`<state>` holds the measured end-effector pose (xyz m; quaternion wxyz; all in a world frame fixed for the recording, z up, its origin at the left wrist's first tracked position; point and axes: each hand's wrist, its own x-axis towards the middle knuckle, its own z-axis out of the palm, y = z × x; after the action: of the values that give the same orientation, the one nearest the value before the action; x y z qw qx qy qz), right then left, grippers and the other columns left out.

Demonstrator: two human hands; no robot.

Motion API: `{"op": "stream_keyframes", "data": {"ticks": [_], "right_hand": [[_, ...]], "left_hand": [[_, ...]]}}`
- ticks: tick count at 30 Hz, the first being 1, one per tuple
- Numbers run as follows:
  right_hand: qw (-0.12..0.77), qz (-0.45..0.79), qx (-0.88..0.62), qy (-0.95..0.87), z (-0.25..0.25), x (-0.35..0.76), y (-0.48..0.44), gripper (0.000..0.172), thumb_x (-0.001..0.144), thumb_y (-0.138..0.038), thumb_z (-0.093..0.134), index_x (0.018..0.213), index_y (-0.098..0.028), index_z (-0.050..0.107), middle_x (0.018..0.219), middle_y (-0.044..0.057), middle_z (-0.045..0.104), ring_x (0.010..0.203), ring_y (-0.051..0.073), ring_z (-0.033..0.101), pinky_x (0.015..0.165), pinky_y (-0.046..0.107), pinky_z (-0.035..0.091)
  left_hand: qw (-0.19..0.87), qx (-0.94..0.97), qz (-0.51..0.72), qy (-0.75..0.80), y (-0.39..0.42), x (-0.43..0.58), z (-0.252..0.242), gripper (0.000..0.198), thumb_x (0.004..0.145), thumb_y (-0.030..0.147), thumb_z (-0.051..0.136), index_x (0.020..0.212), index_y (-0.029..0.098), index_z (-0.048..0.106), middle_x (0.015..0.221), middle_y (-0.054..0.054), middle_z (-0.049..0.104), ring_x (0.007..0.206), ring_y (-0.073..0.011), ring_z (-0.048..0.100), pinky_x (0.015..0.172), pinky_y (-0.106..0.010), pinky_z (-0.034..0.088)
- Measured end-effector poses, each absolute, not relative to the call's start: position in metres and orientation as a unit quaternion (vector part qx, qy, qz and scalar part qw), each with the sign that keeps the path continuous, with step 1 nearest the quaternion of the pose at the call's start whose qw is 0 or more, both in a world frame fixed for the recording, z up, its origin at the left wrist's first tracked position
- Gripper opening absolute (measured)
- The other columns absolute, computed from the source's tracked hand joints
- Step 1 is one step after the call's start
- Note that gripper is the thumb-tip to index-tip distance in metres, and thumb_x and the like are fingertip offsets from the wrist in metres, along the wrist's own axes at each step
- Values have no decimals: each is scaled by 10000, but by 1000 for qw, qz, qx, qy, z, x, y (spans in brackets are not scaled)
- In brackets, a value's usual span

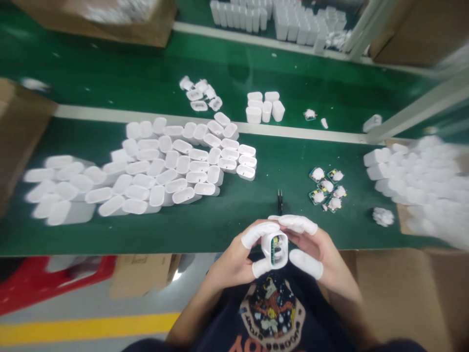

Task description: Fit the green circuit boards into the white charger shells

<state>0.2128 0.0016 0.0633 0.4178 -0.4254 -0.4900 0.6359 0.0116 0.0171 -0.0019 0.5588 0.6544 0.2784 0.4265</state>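
Gripping a white casing point(268, 247): left hand point(238, 256), with right hand point(325, 252) arched alongside.

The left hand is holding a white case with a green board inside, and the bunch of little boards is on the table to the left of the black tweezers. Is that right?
Not quite: in the head view, the bunch of little boards is to the right of the black tweezers. The rest of what you said is right.

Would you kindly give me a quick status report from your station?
Left hand holding white housing, circuit board visible inside. Right hand open alongside, contact unclear. Black tweezers lying just beyond the hands.
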Motion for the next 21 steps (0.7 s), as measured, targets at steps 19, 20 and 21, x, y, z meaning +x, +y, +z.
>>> {"op": "stream_keyframes", "data": {"ticks": [19, 20, 21], "right_hand": [[343, 540, -482, -599, 75, 220, 13, 284, 884, -92, 675, 1134, -227, 689, 1185, 78, 795, 1069, 218, 790, 960, 322, 646], [339, 532, -490, -601, 73, 219, 14, 286, 869, -82, 679, 1116, -227, 693, 1173, 73, 799, 1057, 218, 793, 949, 319, 649], [339, 533, -493, -598, 72, 219, 14, 281, 859, -78, 683, 1098, -225, 691, 1172, 74, 800, 1057, 222, 794, 947, 326, 652]], "left_hand": [[479, 740, 361, 305, 16, 12, 15, 520, 932, 119, 700, 1413, 262, 565, 1384, -117, 706, 1208, -245, 745, 1002, -297, 617], [470, 747, 354, 310, 16, 13, 14, 521, 938, 114, 688, 1419, 261, 554, 1386, -116, 706, 1204, -241, 747, 1001, -295, 617], [462, 753, 349, 312, 16, 13, 14, 517, 944, 115, 678, 1423, 259, 547, 1383, -116, 708, 1201, -241, 749, 998, -297, 619]]}}
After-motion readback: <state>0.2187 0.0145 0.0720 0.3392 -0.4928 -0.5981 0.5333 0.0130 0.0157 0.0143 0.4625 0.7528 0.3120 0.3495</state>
